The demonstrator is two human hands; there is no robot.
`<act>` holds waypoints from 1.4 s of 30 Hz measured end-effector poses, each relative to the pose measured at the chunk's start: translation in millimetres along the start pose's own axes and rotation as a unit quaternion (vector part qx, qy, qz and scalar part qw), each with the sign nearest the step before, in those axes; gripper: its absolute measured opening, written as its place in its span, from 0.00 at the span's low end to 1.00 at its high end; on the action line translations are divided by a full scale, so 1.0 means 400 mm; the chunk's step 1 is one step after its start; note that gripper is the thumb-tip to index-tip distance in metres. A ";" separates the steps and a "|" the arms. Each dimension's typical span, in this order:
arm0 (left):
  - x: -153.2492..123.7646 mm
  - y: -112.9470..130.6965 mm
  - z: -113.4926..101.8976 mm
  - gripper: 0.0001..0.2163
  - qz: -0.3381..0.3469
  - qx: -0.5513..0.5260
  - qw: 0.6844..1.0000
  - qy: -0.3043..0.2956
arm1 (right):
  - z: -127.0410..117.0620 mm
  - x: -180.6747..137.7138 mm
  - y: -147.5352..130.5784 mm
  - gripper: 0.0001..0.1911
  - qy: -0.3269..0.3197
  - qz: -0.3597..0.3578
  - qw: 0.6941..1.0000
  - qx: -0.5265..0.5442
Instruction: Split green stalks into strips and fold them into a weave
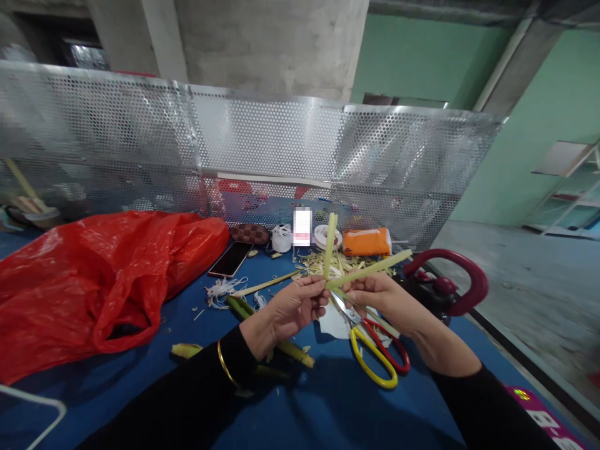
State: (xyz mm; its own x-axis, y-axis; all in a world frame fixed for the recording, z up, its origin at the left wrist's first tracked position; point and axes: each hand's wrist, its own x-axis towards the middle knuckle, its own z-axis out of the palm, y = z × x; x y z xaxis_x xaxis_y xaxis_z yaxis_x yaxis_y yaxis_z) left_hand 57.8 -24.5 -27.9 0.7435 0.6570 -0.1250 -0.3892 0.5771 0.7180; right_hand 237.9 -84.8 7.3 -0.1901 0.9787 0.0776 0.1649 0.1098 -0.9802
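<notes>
My left hand (293, 305) pinches a pale green leaf strip (330, 245) that stands nearly upright. My right hand (379, 295) pinches a second leaf strip (370, 270) that slants up to the right; the two strips meet between my fingertips. Below my hands lie scissors (375, 350) with one yellow and one red handle on the blue table (328, 406). A green stalk (244, 307) runs under my left wrist. Both arms wear black sleeves, and a gold bangle (225, 365) sits on the left wrist.
A large red plastic bag (94, 275) covers the table's left. A phone (230, 259), a brown pouch (249, 233), a white thread roll (281, 237), tape (323, 236), an orange packet (366, 241) and leaf scraps (328, 262) lie before the perforated metal screen (262, 144). A dark red-handled kettle (445, 287) stands right.
</notes>
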 end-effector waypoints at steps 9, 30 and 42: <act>-0.012 -0.003 0.011 0.10 -0.039 -0.006 0.999 -0.005 | 0.036 0.027 0.060 0.02 0.058 -0.112 0.978 -0.167; 0.001 -0.016 0.042 0.02 0.035 -0.079 0.991 0.105 | 0.099 -0.023 0.030 0.14 0.135 -0.461 0.629 -0.611; -0.005 -0.001 0.043 0.06 0.118 0.016 0.983 0.137 | 0.099 -0.010 0.039 0.18 0.174 -0.427 0.763 -0.454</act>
State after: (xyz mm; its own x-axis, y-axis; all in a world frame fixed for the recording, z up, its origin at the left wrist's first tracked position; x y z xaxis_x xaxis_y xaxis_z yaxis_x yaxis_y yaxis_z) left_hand 66.0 -34.2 -16.1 0.4577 0.8797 -0.1289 -0.5127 0.3796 0.7701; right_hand 202.9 -93.9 -15.4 -0.3608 0.4533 0.8151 0.7573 0.6525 -0.0277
